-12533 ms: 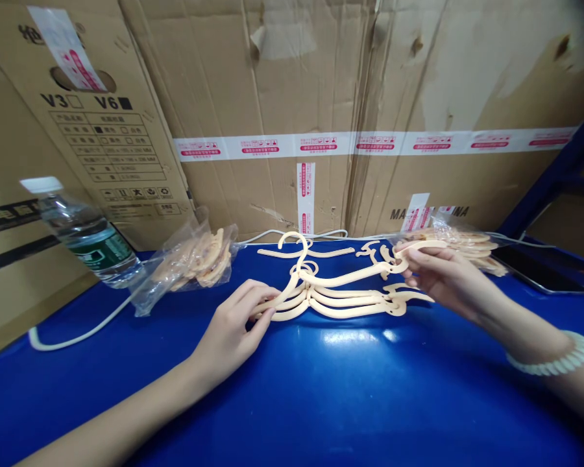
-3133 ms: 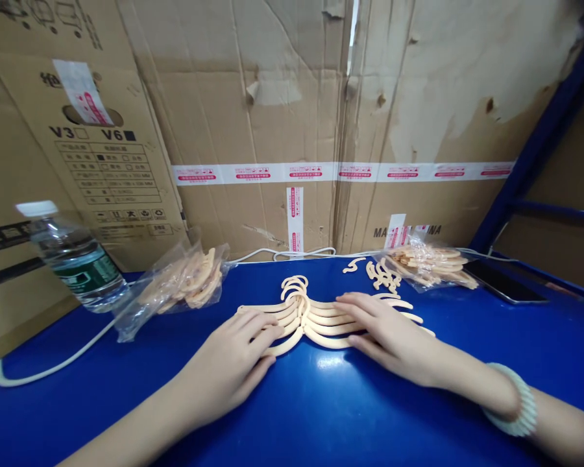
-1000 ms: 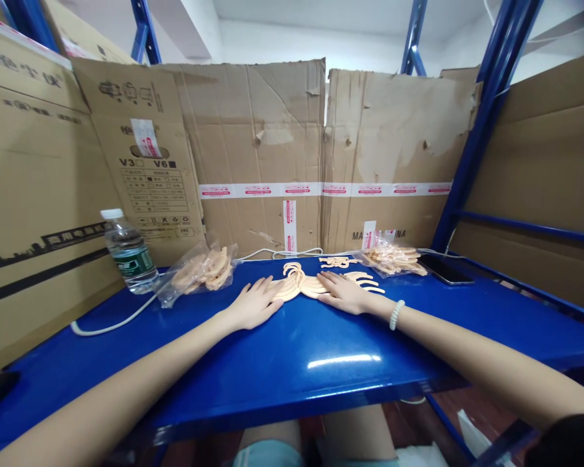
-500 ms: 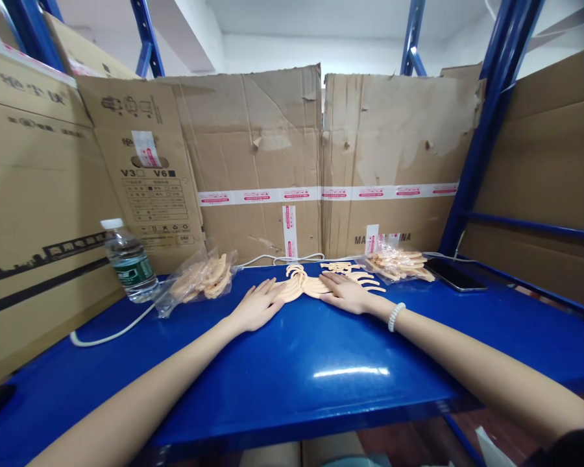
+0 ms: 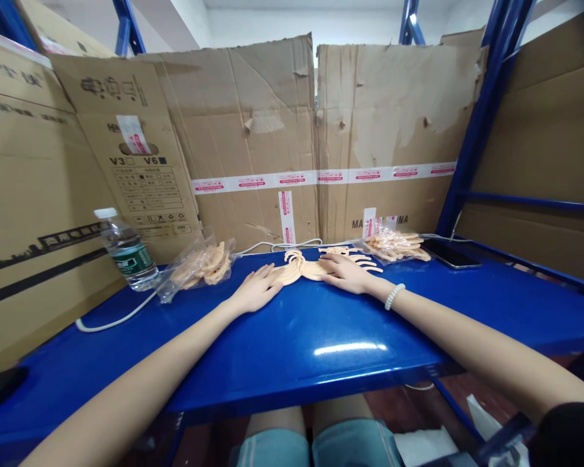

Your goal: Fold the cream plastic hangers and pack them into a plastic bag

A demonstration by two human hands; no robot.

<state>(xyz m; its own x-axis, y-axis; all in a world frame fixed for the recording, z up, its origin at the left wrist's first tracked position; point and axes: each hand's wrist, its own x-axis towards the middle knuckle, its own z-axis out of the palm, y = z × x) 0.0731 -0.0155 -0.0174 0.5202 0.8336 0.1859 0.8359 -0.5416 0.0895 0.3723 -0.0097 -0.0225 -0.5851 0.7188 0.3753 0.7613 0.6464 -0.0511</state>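
Observation:
A fanned stack of beige clothes hangers (image 5: 312,270) lies flat on the blue tabletop, its curved hooks pointing toward the back. My left hand (image 5: 257,288) rests flat with fingers stretched over the left arms of the stack. On the right arms lies my right hand (image 5: 346,274), palm down and fingers extended. Both hands are open, and each hides part of the hangers. Just behind my right hand, more beige curved pieces (image 5: 367,262) are spread out, partly covered by it.
Clear bags of beige pieces lie at the left (image 5: 204,266) and right (image 5: 394,245). A water bottle (image 5: 129,256) leans beside the left bag, near a white cable (image 5: 111,326). A phone (image 5: 450,253) lies at the right. Cardboard panels (image 5: 253,143) wall the back of the blue table (image 5: 292,350).
The camera view has tilted down, so the table's front edge and my legs show more. My hands stay flat on the hangers with no clear movement.

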